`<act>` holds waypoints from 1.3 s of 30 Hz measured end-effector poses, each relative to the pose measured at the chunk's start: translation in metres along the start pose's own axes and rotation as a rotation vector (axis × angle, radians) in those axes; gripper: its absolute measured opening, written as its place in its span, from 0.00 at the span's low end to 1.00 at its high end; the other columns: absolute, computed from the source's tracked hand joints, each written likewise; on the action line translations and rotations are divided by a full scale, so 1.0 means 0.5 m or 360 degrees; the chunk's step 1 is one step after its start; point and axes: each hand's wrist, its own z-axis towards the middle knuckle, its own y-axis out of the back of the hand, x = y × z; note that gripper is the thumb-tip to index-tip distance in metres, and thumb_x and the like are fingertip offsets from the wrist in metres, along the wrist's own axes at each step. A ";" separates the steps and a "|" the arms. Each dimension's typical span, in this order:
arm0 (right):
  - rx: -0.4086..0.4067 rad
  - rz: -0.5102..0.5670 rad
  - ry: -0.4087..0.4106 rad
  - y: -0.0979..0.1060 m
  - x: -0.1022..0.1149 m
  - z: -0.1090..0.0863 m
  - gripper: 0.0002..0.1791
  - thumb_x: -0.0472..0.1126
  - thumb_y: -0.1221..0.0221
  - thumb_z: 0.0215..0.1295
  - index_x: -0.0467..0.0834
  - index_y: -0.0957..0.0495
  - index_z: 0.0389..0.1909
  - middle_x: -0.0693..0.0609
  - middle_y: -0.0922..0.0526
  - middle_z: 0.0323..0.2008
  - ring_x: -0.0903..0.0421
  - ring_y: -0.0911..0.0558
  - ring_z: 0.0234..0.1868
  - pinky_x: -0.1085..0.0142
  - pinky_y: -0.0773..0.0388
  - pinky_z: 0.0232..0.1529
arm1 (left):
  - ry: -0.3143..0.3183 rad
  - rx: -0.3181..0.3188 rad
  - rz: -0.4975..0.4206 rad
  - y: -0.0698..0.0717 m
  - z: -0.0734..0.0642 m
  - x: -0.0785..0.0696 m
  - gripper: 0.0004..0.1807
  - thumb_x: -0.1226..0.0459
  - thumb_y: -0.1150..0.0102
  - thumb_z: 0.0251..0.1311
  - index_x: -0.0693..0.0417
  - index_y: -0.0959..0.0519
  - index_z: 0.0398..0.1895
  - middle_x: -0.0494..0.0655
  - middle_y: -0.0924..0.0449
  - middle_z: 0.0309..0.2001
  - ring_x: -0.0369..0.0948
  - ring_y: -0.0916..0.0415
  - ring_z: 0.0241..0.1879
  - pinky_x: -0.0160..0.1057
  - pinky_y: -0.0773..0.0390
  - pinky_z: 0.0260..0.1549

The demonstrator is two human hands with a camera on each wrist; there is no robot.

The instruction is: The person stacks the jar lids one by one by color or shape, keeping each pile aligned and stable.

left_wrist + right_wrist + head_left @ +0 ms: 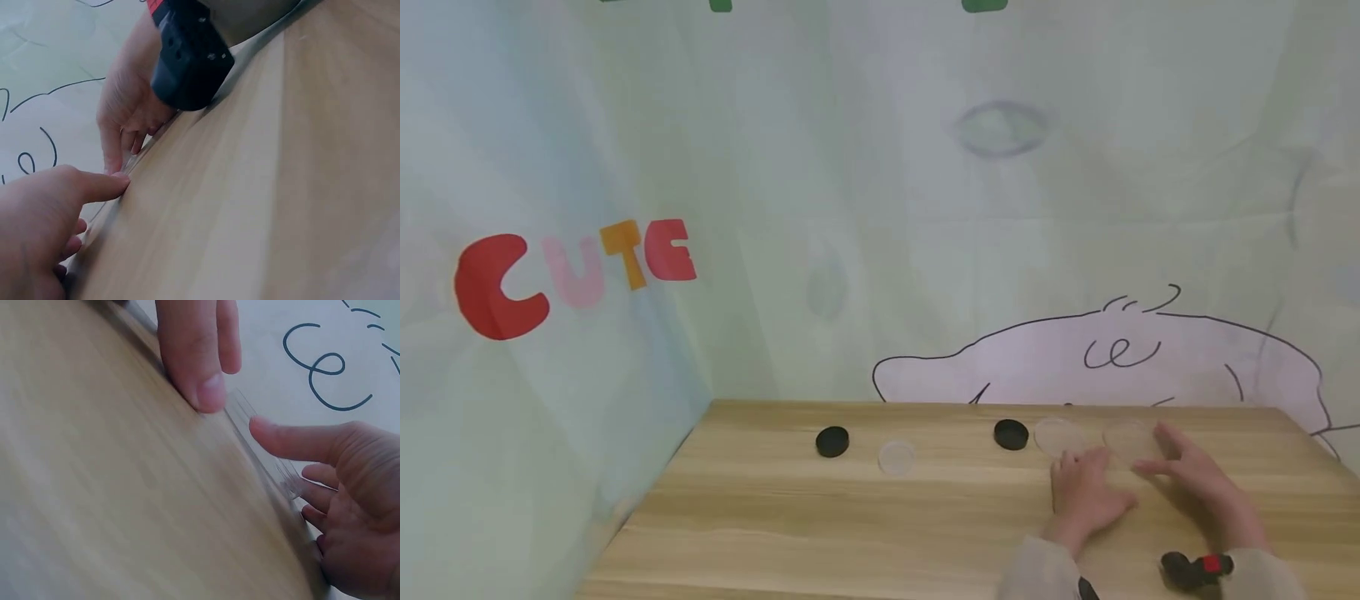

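Toward the right of the table in the head view, my left hand point(1086, 500) is over the wood, its fingertips by the near rim of a clear round shallow dish point(1058, 435). My right hand point(1202, 479) reaches round the right side of another clear shallow dish point(1126, 437), thumb spread from the fingers. In the right wrist view this clear dish point(262, 453) lies between the left hand's fingertips point(211, 394) and the right hand point(356, 487). Whether either hand presses on its rim is hard to tell. The left wrist view shows the left thumb point(103, 186) stretched out.
A black round shallow lid point(1011, 434) lies left of the clear dishes. Farther left are a second black lid point(832, 442) and a clear disc point(897, 457). A printed cloth backdrop point(850, 208) stands behind the wooden table point(812, 533).
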 end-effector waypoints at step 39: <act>-0.0017 -0.0121 0.0211 -0.005 0.029 -0.040 0.45 0.43 0.37 0.62 0.33 0.50 0.73 0.28 0.45 0.71 0.25 0.40 0.67 0.33 0.38 0.58 | 0.0085 -0.0012 -0.1133 0.024 0.013 0.041 0.25 0.56 0.30 0.53 0.54 0.21 0.54 0.42 0.19 0.47 0.26 0.29 0.34 0.24 0.29 0.31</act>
